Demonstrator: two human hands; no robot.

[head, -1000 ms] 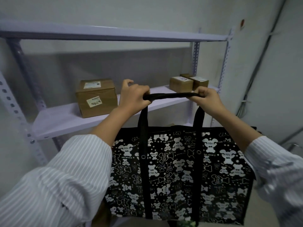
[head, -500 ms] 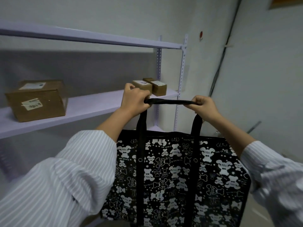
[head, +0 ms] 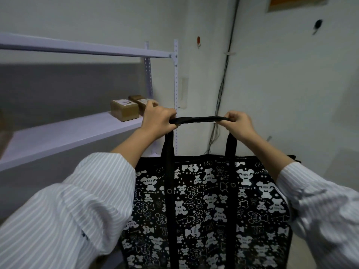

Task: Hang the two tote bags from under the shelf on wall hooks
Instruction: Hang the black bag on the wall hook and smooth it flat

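Just right of the shelf [head: 68, 133] the bag [head: 204, 210] hangs in the air, its handle [head: 198, 120] gripped at opposite ends by the left hand [head: 157, 121] and right hand [head: 240, 125], set apart, with a red hook [head: 198, 40] on the wall beyond the shelf's top corner.

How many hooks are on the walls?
2: a red hook right of the shelf post, a black hook higher on the right wall. Others may be out of view.
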